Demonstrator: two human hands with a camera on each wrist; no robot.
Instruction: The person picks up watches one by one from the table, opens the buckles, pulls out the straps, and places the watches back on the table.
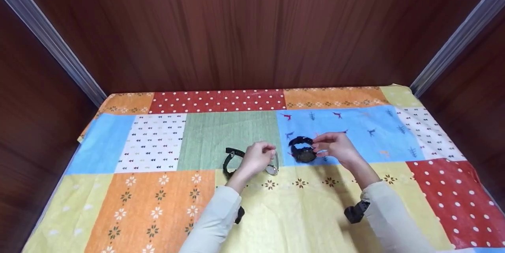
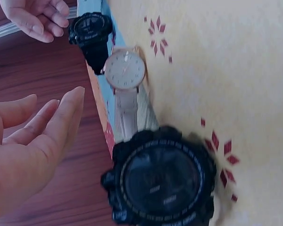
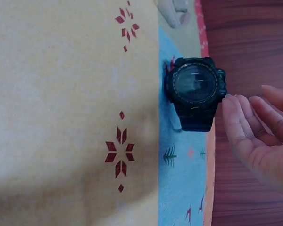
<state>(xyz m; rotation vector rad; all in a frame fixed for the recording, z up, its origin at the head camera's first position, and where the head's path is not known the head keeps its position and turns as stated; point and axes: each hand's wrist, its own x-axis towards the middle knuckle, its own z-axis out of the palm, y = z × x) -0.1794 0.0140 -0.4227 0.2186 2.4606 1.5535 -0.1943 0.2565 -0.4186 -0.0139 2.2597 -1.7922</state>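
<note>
Left black watch [image 2: 162,181]: seen on the patchwork-covered tabletop [image 1: 292,213], by the seam of the green and yellow patches; face turned towards the person; part hidden by the left arm in the head view.
Pale watch [image 2: 125,70]: found between the two black ones, under the left hand, its face likewise turned outward.
Right black watch [image 3: 194,87]: sighted on the blue patch, set a little farther from the person than the others; strap bent round behind the face.
Left hand [image 1: 256,157]: held over the pale watch, fingers extended and the thumb apart in its wrist view; nothing gripped.
Right hand [image 1: 337,147]: brought up to the side of the right black watch, fingers fairly straight, thumb held away; light contact looked likely, but could not be confirmed.
Watches set out: three counted, stood in a rough row; the placing was judged mostly done.
Watches left to adjust: only the right black watch appeared to be attended to; a small straightening into line was perhaps left. Whether straps were fastened could not be told.
</note>
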